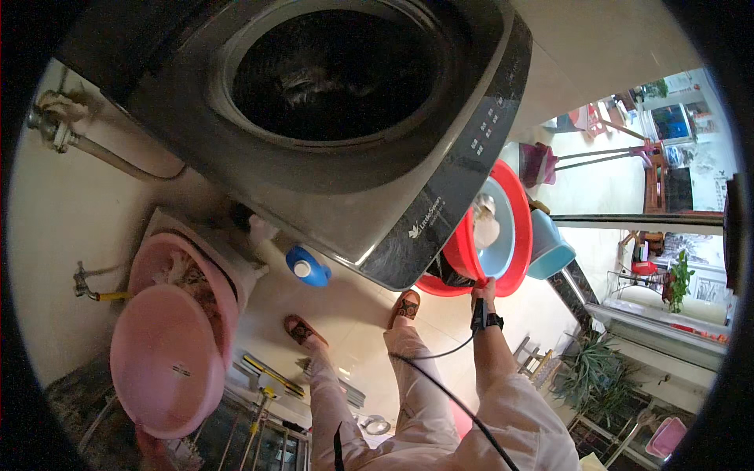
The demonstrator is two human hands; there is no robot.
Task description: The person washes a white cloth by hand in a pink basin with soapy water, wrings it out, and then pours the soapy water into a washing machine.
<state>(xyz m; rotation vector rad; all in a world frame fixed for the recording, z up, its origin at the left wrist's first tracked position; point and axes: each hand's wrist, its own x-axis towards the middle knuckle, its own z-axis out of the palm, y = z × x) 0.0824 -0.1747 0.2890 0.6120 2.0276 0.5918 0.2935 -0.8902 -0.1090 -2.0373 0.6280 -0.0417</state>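
My right hand (484,292) grips the near rim of a red plastic basin (459,247), with a black strap-mounted device and cable at the wrist. Next to that rim, a light blue basin (505,235) sits within red plastic and has pale cloth (486,224) in it. My left hand is out of view. Before me stands a grey top-loading washing machine (330,176), its round opening uncovered. Inside the dark drum (330,70), a faint pale shape shows, too dim to name. The basin is beside the machine's control panel (453,171).
A blue detergent bottle (318,274) with a white cap stands on the floor. At left, a pink basin (165,359) rests over a pink sink (147,259) holding cloth, near a yellow-handled tap (112,296). A light blue bucket (551,253) and potted plant (589,365) are at right.
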